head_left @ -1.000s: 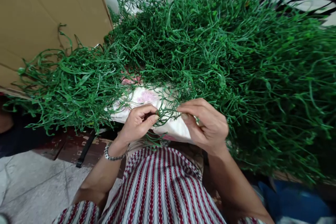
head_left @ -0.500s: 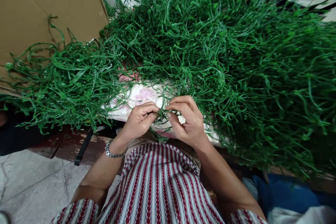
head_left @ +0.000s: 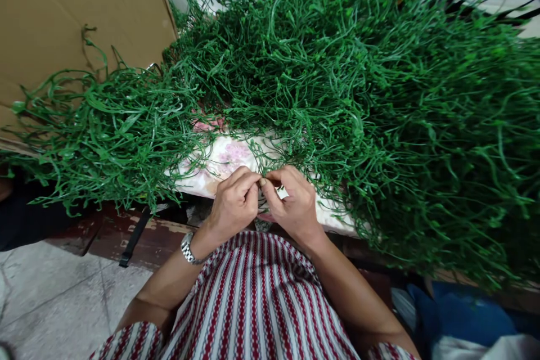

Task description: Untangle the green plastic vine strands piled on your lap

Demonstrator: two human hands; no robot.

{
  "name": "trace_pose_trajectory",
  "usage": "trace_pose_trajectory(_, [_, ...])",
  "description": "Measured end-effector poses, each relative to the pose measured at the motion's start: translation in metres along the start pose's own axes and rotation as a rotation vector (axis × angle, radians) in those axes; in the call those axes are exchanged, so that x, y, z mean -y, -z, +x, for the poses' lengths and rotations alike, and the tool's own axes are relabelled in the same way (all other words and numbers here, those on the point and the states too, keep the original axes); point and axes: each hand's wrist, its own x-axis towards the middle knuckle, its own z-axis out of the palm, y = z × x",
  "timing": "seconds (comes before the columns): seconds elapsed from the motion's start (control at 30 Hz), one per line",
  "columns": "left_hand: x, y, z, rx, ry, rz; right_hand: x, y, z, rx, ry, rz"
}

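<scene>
Green stems (head_left: 337, 73) lie heaped, much seemingly awaiting handling, a smaller pile (head_left: 122, 140) leftward; over the cloth (head_left: 230, 152), left hand (head_left: 237, 199) and right hand (head_left: 293, 202) meet, grips pinched, apparently on a few strands (head_left: 261, 168).

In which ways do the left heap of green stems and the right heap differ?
The left heap is smaller, while the right heap is much larger. The left heap lies in front of brown cardboard; the right heap spreads to the picture's right edge. Both are tangles of thin green stems.
</scene>
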Motion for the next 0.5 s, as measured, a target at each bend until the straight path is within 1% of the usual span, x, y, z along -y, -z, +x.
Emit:
trace_pose_trajectory(0.07, [0.001,-0.001,-0.001,0.002,-0.026,0.016,0.001,0.005,0.002,0.078,-0.086,0.079])
trace_pose_trajectory(0.17, [0.003,-0.001,-0.002,0.001,-0.076,0.016,0.000,0.012,0.007,0.219,-0.258,0.259])
trace_pose_trajectory(0.23, [0.003,0.000,-0.001,0.001,-0.081,-0.021,-0.001,0.014,0.009,0.262,-0.328,0.360])
trace_pose_trajectory(0.3, [0.002,0.002,0.000,0.009,-0.047,-0.106,-0.002,0.014,0.009,0.274,-0.308,0.397])
trace_pose_trajectory(0.43, [0.003,0.008,0.001,0.083,0.061,-0.278,-0.003,0.017,0.004,0.313,-0.158,0.367])
trace_pose_trajectory(0.5, [0.005,0.010,0.001,0.113,0.118,-0.362,-0.003,0.023,0.004,0.289,-0.099,0.346])
